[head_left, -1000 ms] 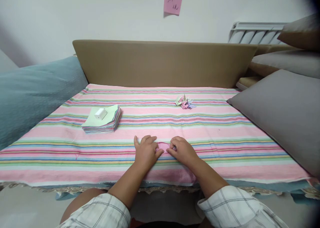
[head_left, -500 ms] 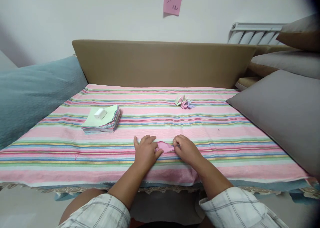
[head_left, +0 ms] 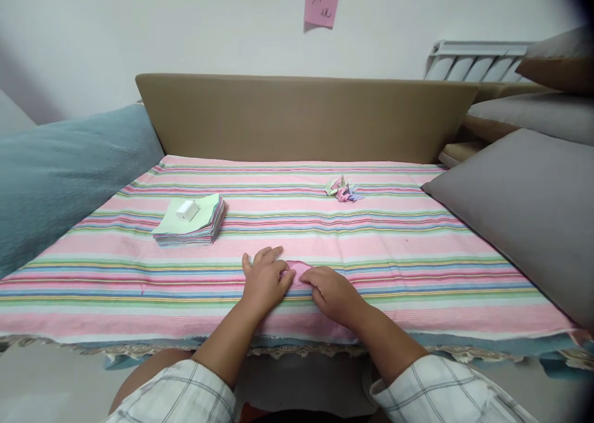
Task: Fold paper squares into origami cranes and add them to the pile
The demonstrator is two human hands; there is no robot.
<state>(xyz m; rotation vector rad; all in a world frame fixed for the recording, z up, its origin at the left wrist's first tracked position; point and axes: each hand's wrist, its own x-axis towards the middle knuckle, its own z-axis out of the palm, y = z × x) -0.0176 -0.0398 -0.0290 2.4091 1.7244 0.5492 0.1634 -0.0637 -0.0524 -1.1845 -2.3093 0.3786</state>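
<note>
Pinching the left end of a small pink paper (head_left: 298, 271) between thumb and forefinger, the left hand (head_left: 263, 281) rests on a striped cloth (head_left: 408, 262), its other fingers spread toward the far edge. The right hand (head_left: 336, 296) lays its forefinger on the paper's right end; whether its thumb pinches or only presses, I cannot tell. The paper, thin and smooth, lies near the middle of the cloth's near edge, partly covered by the fingers.

Toward the left edge sits a thick, squarish stack of paper (head_left: 206, 216), its top sheet pale green, its side layered in mixed colours. A white plastic block (head_left: 187, 210) rests on top. Near the far edge, right of the middle, small folded paper shapes (head_left: 342, 191) in pale green, pink and lilac cluster together, sharp-pointed and creased. The cloth is lightly wrinkled fabric; scalloped lace (head_left: 315, 351) hangs below its near edge. A smooth grey cushion (head_left: 515, 206) covers part of the right edge.
</note>
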